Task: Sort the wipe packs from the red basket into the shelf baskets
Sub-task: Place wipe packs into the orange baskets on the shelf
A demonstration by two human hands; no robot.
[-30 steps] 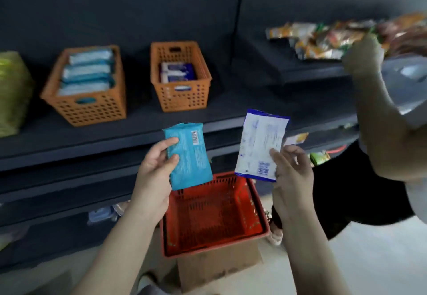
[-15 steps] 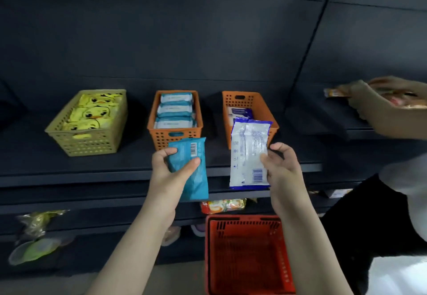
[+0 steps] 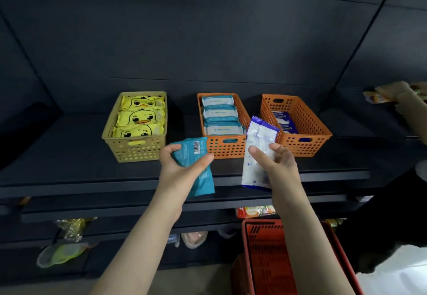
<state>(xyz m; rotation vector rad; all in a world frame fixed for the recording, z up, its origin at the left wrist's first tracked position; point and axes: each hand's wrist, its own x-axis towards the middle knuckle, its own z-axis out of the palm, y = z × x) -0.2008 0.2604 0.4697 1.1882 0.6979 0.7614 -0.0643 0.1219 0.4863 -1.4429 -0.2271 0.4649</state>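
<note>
Teal wipe pack [image 3: 193, 164] is gripped in the left hand [image 3: 179, 170], thumb on the front face, fingers curled round the left edge. Matte teal film, white barcode panel near the top right corner, small white print below; the pack is tilted, its lower end hanging past the shelf lip. White wipe pack [image 3: 258, 153] with dark blue end seals is pinched in the right hand [image 3: 273, 164], thumb on the front, fingers behind. Glossy film, pale blue print, seam running lengthwise; it is held near upright, the top end leaning toward the right orange basket [image 3: 298, 124].

Both packs are held in front of the dark shelf [image 3: 69, 156], just ahead of the middle orange basket [image 3: 223, 123]. That basket is loaded with three white-and-teal packs laid flat in a row. The right orange basket holds white-and-dark-blue packs at its bottom, count unclear. The yellow basket [image 3: 136, 126] on the left is filled with yellow duck-face packs. All three are perforated plastic with cut-out handles, spaced apart along the shelf.

Red basket [image 3: 286, 257] sits low at the bottom right, below the right forearm; its contents cannot be made out. Shelving and back panel are matt dark grey. Lower shelves carry assorted snack bags, blurred. Another person's hand [image 3: 402, 97] is seen at the far right edge on a neighbouring shelf. Pale floor at the bottom edge.
</note>
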